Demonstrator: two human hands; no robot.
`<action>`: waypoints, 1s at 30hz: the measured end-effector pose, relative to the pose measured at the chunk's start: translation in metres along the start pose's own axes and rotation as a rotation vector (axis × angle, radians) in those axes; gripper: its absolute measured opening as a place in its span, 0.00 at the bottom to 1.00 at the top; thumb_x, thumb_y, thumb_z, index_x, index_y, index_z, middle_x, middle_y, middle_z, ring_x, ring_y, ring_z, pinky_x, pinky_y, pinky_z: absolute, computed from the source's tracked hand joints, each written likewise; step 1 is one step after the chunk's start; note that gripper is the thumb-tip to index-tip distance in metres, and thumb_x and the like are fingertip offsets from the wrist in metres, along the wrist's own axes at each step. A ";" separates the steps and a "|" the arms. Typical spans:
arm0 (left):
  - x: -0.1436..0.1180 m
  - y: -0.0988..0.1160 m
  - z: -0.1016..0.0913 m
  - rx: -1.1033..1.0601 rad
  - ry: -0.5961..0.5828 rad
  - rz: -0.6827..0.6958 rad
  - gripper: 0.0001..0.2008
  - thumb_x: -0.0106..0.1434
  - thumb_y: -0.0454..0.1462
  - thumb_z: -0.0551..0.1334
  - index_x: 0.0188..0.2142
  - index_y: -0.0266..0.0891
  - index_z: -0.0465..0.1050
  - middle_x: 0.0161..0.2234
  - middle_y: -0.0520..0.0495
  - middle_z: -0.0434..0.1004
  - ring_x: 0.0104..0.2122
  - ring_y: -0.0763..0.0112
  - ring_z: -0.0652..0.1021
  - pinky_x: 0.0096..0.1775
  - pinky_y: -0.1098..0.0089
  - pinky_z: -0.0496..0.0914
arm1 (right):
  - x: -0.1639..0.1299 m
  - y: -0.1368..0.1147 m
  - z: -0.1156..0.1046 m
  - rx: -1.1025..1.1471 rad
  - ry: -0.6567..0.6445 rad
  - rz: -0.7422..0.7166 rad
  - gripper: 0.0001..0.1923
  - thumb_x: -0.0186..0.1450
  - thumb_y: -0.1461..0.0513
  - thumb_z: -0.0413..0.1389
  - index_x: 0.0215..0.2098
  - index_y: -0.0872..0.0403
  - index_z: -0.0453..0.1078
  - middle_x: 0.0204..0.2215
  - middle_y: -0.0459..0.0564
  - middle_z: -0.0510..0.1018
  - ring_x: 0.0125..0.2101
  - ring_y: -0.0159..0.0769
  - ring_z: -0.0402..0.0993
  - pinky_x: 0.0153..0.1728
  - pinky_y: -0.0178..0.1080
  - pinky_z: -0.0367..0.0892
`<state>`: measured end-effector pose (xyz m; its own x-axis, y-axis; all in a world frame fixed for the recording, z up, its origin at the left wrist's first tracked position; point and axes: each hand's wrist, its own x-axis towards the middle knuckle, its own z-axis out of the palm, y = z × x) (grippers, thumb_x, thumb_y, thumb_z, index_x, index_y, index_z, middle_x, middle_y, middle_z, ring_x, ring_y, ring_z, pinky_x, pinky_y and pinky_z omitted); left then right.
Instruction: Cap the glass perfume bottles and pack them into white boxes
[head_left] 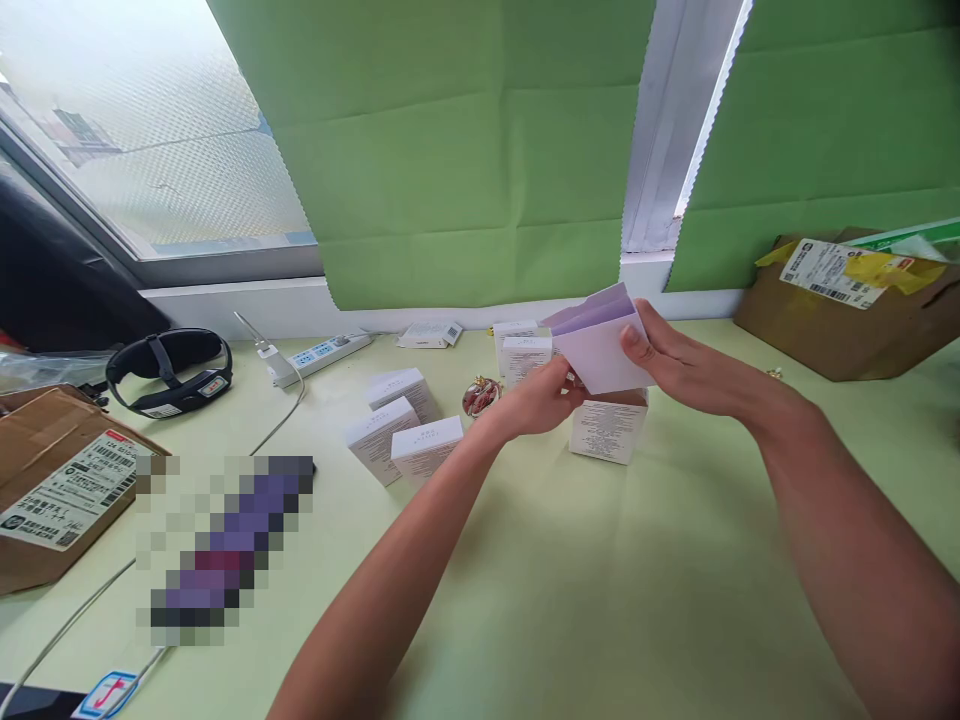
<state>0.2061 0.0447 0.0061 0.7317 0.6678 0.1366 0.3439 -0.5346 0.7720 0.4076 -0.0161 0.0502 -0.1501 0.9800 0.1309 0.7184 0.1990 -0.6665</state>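
Both my hands hold a flat, unfolded white and lilac carton up above the pale green table. My left hand pinches its lower left corner. My right hand grips its right edge, thumb on the front face. Just beneath the carton stands a white printed box. More small white boxes lie to the left and behind.
A small round trinket lies by the boxes. A power strip and black headband device sit at back left. Labelled cardboard boxes stand at far left and back right. A pixelated patch covers something.
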 end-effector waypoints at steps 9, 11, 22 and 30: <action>-0.002 0.002 -0.003 -0.070 -0.048 -0.004 0.10 0.68 0.35 0.54 0.49 0.39 0.66 0.51 0.42 0.76 0.49 0.64 0.76 0.52 0.59 0.71 | -0.009 -0.012 -0.016 0.116 -0.162 0.060 0.22 0.71 0.44 0.46 0.58 0.40 0.59 0.47 0.45 0.79 0.44 0.43 0.74 0.42 0.39 0.69; -0.002 0.001 -0.004 -0.112 -0.069 0.014 0.11 0.69 0.37 0.56 0.50 0.40 0.66 0.52 0.43 0.75 0.51 0.63 0.76 0.54 0.59 0.70 | -0.009 -0.007 -0.017 0.126 -0.140 0.083 0.21 0.70 0.43 0.47 0.58 0.37 0.60 0.48 0.43 0.79 0.49 0.45 0.73 0.42 0.38 0.69; 0.002 -0.010 -0.006 -0.263 -0.080 0.049 0.22 0.69 0.51 0.58 0.55 0.40 0.69 0.52 0.40 0.76 0.51 0.59 0.75 0.54 0.57 0.70 | -0.013 -0.012 -0.023 0.093 -0.213 0.148 0.25 0.70 0.44 0.49 0.63 0.35 0.60 0.59 0.42 0.74 0.54 0.44 0.72 0.43 0.35 0.71; 0.000 -0.008 -0.012 -0.300 -0.142 0.088 0.22 0.69 0.49 0.59 0.57 0.42 0.69 0.55 0.41 0.74 0.53 0.59 0.75 0.56 0.56 0.69 | -0.013 -0.007 -0.033 0.120 -0.307 0.067 0.27 0.66 0.45 0.56 0.61 0.38 0.67 0.52 0.47 0.79 0.43 0.44 0.77 0.41 0.41 0.72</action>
<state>0.1962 0.0554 0.0073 0.8326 0.5361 0.1396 0.1029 -0.3972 0.9120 0.4268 -0.0297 0.0781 -0.3162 0.9396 -0.1314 0.6512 0.1142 -0.7503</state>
